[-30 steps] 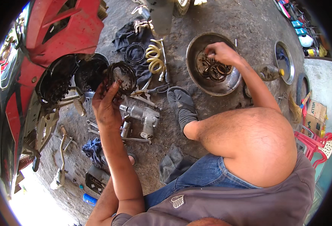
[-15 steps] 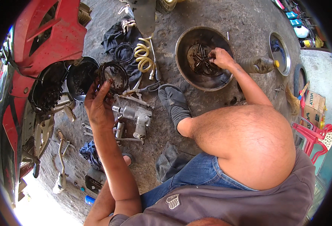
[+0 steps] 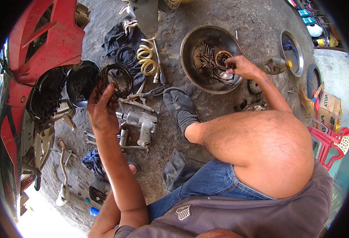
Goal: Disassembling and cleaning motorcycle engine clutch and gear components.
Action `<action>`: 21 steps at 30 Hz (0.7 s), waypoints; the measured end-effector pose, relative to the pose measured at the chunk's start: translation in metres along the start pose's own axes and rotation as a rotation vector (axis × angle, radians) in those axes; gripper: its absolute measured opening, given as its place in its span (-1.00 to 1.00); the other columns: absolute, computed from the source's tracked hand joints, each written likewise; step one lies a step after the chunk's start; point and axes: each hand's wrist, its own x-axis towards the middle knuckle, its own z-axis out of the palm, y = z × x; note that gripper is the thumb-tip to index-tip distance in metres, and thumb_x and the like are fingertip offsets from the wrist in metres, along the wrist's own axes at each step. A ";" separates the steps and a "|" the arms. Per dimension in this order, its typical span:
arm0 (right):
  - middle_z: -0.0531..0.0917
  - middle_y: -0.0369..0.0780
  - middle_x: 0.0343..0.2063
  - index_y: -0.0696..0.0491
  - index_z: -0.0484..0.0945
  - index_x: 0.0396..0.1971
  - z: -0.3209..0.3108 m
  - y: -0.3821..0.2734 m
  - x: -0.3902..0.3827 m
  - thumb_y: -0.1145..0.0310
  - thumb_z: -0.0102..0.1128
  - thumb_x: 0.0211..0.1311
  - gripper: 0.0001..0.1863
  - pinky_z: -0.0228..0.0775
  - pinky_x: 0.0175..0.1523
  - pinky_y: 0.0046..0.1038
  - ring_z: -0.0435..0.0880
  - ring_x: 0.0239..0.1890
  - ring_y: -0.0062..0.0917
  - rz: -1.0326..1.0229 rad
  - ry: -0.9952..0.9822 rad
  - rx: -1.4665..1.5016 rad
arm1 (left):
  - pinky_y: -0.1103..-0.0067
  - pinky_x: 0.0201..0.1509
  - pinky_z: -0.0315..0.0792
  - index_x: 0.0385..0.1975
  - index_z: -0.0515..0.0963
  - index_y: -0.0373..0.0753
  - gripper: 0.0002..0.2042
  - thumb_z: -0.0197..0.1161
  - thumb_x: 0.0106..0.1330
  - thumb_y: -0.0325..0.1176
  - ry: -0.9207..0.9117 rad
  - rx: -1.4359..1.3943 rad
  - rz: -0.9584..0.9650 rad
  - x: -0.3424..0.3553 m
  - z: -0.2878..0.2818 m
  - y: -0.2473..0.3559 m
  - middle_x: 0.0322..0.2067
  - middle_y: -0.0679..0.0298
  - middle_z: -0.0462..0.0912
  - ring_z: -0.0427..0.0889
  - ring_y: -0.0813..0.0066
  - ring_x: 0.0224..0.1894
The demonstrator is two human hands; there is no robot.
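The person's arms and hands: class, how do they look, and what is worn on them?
The left hand and right hand are gloveless, the left looking grimy. No watch shows. The left arm is bare up to a short grey-brown sleeve; the right forearm is bare, its sleeve unclear.

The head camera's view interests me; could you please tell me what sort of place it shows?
Probably a motorcycle repair workshop: a red-panelled vehicle stands at the left, an impact wrench lies on the floor, and a metal basin holds dark loose parts.
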 end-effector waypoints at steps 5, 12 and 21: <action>0.75 -0.14 -0.38 0.17 0.68 -0.15 -0.031 0.006 0.000 0.26 0.40 0.28 -0.71 0.53 -0.16 -0.27 0.70 -0.32 -0.42 0.107 0.325 0.057 | 0.65 -0.18 0.48 0.13 0.55 -0.27 -0.59 0.42 0.27 -0.52 -0.022 -0.030 0.020 0.003 -0.003 0.000 -0.10 0.31 0.72 0.68 0.59 -0.16; 0.74 -0.25 -0.35 0.18 0.67 -0.11 -0.034 0.000 0.010 0.24 0.25 0.45 -0.71 0.58 -0.28 -0.49 0.66 -0.38 -0.66 0.198 0.341 0.610 | 0.61 -0.09 0.55 0.11 0.57 -0.27 -0.60 0.42 0.26 -0.51 -0.029 -0.064 0.063 0.004 -0.007 0.002 -0.07 0.29 0.72 0.69 0.55 -0.11; 0.67 -0.28 -0.42 0.19 0.64 -0.15 0.004 -0.060 0.046 0.30 0.27 0.41 -0.76 0.56 -0.35 -0.52 0.64 -0.48 -0.64 0.044 0.193 0.910 | 0.68 -0.41 0.31 0.04 0.57 -0.27 -0.55 0.53 0.15 -0.39 0.066 0.010 0.016 0.004 -0.018 -0.001 -0.36 0.39 0.68 0.49 0.67 -0.47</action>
